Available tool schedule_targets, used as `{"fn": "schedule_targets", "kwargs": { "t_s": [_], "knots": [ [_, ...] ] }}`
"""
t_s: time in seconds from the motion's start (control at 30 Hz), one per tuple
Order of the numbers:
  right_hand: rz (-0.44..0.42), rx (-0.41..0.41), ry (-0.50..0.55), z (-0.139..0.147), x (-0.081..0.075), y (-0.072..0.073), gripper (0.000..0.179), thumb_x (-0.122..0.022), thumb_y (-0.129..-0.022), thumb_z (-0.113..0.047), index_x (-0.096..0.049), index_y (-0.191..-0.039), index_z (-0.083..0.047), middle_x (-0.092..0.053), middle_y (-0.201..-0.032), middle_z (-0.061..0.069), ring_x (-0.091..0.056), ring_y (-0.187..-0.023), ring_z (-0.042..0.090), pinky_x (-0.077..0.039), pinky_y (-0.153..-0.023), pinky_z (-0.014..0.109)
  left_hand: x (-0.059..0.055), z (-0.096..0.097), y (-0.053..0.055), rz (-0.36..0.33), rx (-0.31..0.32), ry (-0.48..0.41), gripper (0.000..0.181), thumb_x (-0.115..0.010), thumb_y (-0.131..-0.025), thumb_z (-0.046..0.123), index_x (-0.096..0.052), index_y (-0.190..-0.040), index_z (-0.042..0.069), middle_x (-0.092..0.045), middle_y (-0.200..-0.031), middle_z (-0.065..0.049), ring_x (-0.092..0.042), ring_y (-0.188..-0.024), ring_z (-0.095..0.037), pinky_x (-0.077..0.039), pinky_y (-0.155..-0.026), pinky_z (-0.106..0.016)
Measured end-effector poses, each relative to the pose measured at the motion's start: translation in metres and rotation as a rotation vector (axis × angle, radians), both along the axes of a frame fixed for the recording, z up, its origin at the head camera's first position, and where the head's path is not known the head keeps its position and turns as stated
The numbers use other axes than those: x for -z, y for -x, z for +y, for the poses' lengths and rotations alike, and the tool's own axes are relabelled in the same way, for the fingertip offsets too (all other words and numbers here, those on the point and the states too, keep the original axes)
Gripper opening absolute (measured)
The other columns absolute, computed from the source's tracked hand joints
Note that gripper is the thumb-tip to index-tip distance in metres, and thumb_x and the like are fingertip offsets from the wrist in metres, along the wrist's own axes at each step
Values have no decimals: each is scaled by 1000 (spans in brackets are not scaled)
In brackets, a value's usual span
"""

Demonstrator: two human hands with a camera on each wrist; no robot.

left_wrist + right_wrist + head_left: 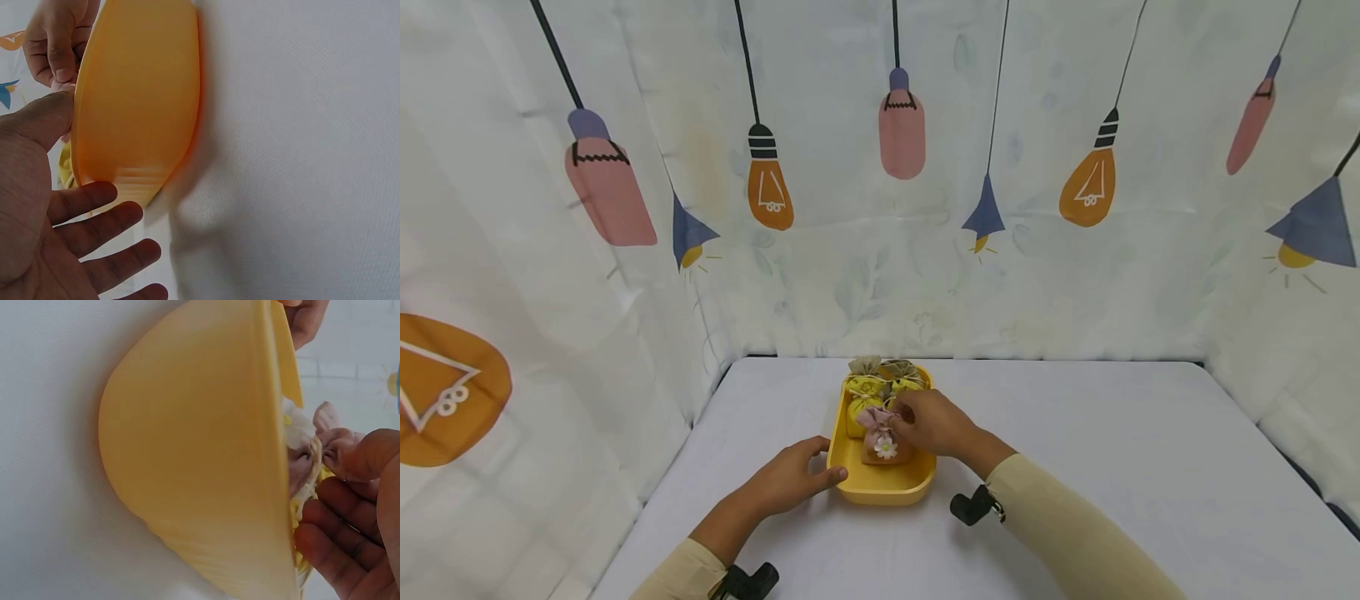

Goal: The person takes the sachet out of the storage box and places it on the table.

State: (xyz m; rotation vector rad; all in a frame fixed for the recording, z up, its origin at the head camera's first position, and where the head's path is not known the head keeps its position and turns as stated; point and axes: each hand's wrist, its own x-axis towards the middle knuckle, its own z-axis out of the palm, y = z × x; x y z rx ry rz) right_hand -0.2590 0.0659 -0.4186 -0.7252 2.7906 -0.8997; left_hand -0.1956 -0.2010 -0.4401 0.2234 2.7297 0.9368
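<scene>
In the head view, a pink drawstring pouch [899, 455] with a white flower sits in the front half of a yellow tray [880, 493]. My right hand [938, 423] pinches its gathered top between thumb and fingers, as the right wrist view also shows at the pouch's ruffle [342, 450]. Yellow pouches [856, 412] with tied tops stand behind it, partly hidden by that hand. My left hand [790, 478] is at the tray's left side. Its thumb lies over the rim, and its spread, mostly straight fingers [94, 234] rest by the outer wall [144, 94].
The tray stands on a white-covered table [1075, 467]. Behind it and at both sides hang pale curtains [865, 275] printed with lamps and bulbs. A small black camera [973, 505] is strapped to the right wrist, another [752, 582] to the left.
</scene>
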Motion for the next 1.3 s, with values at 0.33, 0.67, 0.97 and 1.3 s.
{"fn": "schedule_targets", "kwargs": {
  "t_s": [0.33,0.67,0.97,1.3],
  "knots": [
    [14,-16,44,11,-8,-6,14,-71,-99,-32,-68,-98,-19,-62,-80,-8,-59,-70,13,-53,-59,26,3,1,1,-4,-10,16,58,-74,-92,52,-63,-133,13,-58,-141,-14,-48,-136,-40,-38,-108,-63],
    [52,12,124,25,-20,-10,13,-72,-99,-30,-71,-103,-18,-64,-88,-10,-61,-78,10,-56,-67,27,3,-3,3,13,-7,33,57,-75,-91,52,-64,-132,14,-60,-140,-12,-49,-135,-38,-39,-108,-63],
    [121,42,193,37,-34,-16,9,-72,-99,-30,-70,-99,-21,-65,-87,-12,-62,-82,8,-56,-70,29,3,-2,3,14,-3,26,54,-75,-91,52,-65,-130,15,-60,-138,-12,-50,-134,-38,-39,-107,-63],
    [194,63,238,52,-49,-18,11,-73,-98,-29,-70,-101,-19,-67,-88,-12,-65,-83,8,-57,-72,30,7,-3,3,24,13,14,54,-74,-92,52,-64,-131,15,-61,-137,-12,-51,-133,-38,-41,-106,-63]
  ]
}}
